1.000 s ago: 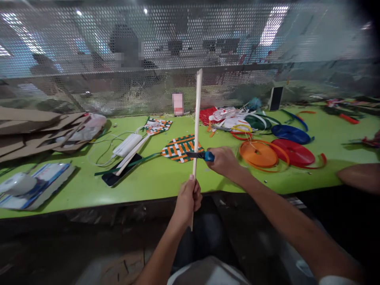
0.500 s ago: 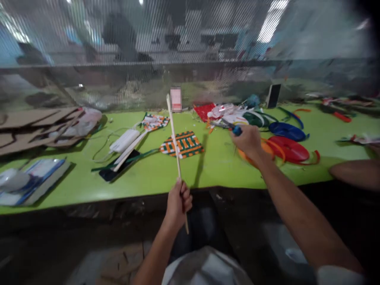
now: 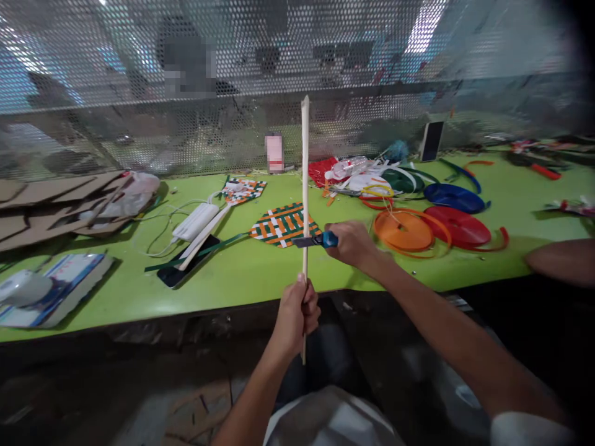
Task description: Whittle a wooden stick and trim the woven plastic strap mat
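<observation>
My left hand (image 3: pixel 300 313) is closed around the lower part of a long pale wooden stick (image 3: pixel 305 155), which stands nearly upright above the table's front edge. In my right hand (image 3: pixel 356 244) is a blue-handled knife (image 3: pixel 307 241). Its dark blade lies across the stick, a little above my left fist; whether it cuts in cannot be made out. Behind the stick, a leaf-shaped woven piece (image 3: pixel 276 226) of orange, green and white strips lies flat, with a green strip trailing left.
On the green table (image 3: pixel 218 291), coils of orange strip (image 3: pixel 402 230), red strip (image 3: pixel 458 226) and blue strip (image 3: pixel 454 197) lie to the right. A phone (image 3: pixel 174 275), a white power strip (image 3: pixel 198 220) and cardboard (image 3: pixel 60 210) are leftward. Another person's arm (image 3: pixel 562 261) rests at right.
My right hand has swung left and down from beside the coils, bringing the knife to the stick. The stick has tilted upright, and my left hand has shifted slightly right.
</observation>
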`<state>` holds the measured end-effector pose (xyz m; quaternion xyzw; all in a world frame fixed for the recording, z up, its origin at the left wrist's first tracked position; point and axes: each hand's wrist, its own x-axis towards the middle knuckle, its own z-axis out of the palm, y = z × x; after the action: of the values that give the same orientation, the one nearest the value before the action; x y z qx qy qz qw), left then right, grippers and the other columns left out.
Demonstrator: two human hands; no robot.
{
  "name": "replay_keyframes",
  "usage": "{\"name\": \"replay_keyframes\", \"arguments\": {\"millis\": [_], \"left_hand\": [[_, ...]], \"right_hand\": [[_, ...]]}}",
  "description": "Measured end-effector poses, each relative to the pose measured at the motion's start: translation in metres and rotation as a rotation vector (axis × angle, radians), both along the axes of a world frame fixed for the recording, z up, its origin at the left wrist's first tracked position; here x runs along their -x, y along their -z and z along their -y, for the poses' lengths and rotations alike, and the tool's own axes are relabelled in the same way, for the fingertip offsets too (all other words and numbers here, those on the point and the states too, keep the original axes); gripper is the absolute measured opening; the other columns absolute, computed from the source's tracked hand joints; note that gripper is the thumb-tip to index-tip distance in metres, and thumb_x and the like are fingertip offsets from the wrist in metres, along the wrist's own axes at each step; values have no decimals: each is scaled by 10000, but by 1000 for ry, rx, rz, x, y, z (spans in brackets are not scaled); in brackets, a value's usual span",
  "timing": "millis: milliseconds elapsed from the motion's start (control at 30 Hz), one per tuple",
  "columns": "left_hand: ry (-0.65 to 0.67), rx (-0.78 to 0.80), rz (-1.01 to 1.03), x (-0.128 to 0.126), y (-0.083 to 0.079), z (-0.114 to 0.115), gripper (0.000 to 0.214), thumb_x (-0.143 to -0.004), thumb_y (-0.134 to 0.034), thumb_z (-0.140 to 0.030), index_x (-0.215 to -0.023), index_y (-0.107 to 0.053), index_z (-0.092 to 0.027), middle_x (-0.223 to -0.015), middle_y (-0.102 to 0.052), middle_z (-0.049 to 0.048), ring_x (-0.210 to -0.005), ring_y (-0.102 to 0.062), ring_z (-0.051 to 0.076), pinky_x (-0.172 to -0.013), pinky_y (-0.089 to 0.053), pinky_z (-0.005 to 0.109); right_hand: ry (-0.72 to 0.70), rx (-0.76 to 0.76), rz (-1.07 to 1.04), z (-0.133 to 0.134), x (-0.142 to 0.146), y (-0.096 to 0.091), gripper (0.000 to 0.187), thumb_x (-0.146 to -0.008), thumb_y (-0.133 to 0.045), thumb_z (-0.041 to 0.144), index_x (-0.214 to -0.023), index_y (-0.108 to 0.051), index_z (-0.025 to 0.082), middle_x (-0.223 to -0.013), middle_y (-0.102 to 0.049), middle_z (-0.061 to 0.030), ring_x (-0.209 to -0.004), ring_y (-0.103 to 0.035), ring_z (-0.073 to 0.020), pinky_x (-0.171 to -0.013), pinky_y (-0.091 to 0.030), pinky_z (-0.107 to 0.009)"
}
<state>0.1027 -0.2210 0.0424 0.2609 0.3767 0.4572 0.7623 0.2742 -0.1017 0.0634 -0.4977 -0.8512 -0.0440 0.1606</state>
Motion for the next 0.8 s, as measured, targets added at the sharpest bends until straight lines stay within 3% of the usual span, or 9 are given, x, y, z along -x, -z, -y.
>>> {"name": "replay_keyframes", "arguments": {"millis": [100,167,233,300,367,500,600,700,800], "left_hand": [[50,38,38,4,-4,6,689,-768,-709,-777,-698,-292,-234,-518,-186,-120,-396,-49,34,-342,-50,168],[117,79,78,9,-3,15,676,-785,-722,-743,-705,-284,-235,-517,-169,-122,-400,-40,36,-340,-49,170],[177,141,123,15,1,23,658,-799,-732,-713,-718,-288,-234,-523,-172,-121,-405,-40,37,-339,-49,173],[172,209,164,22,9,25,656,-800,-753,-679,-728,-278,-232,-536,-165,-121,-422,-24,36,-345,-36,171],[114,251,195,26,16,20,667,-794,-788,-617,-729,-249,-230,-548,-141,-121,-451,9,37,-356,-15,166],[81,233,210,27,18,4,667,-767,-820,-587,-733,-259,-229,-556,-142,-122,-466,16,38,-356,-20,160],[87,192,168,23,11,4,682,-736,-824,-641,-734,-281,-227,-549,-166,-125,-450,-11,32,-350,-46,155],[67,177,110,19,7,9,703,-713,-808,-705,-730,-296,-225,-542,-203,-124,-431,-45,25,-348,-59,152],[56,166,68,15,9,14,698,-720,-776,-746,-728,-313,-223,-544,-237,-119,-417,-71,22,-345,-59,154]], "right_hand": [[89,2,-6,-9,-8,-4,207,-822,-587,294,-881,-745,174,-787,-734,-111,-737,-645,-248,-632,-279,-329],[298,10,-55,-31,-30,-12,248,-890,-574,302,-935,-757,141,-852,-740,-153,-787,-652,-255,-638,-291,-327],[697,69,-168,-59,-60,-22,323,-928,-537,262,-1019,-753,40,-903,-728,-237,-761,-648,-244,-625,-299,-329],[851,-59,-197,-79,-84,-27,394,-960,-520,284,-1129,-740,3,-1065,-709,-296,-894,-664,-269,-672,-310,-353],[778,-41,-132,-82,-89,-23,354,-918,-606,327,-1069,-764,48,-1000,-729,-262,-914,-664,-293,-695,-327,-354],[341,-12,38,-43,-53,1,185,-822,-622,272,-888,-757,163,-834,-743,-131,-785,-654,-263,-647,-303,-325],[63,50,114,-12,-24,12,150,-749,-623,258,-827,-726,182,-798,-742,-90,-726,-640,-242,-606,-244,-320],[-23,67,129,0,-10,12,172,-723,-613,254,-842,-714,183,-809,-746,-80,-719,-639,-232,-593,-212,-323],[43,37,109,-3,-8,9,197,-751,-603,256,-890,-720,181,-862,-759,-88,-747,-645,-232,-595,-216,-322]]}}
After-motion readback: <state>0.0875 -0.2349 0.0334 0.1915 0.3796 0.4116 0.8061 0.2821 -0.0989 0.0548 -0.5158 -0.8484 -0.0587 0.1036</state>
